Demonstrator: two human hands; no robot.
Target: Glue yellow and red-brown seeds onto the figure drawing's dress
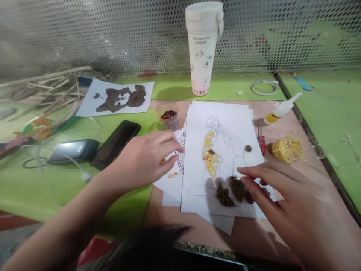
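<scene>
A white sheet with a line drawing of a robed figure lies in front of me, part of the robe filled with yellow bits. Two patches of small dark green beans cover the lower part of the sheet. My right hand is over the sheet's lower right, thumb and forefinger drawn together beside the beans; whatever is between them is too small to make out. Dark red beans show partly under that hand. My left hand hovers at the sheet's left edge, fingers bent, thumb apart, holding nothing visible.
A tall white cup stands at the back. To the right are a glue bottle, a red screwdriver, a tub of yellow bits and a tape roll. Leftward are a cup of red pieces, a phone and a power bank.
</scene>
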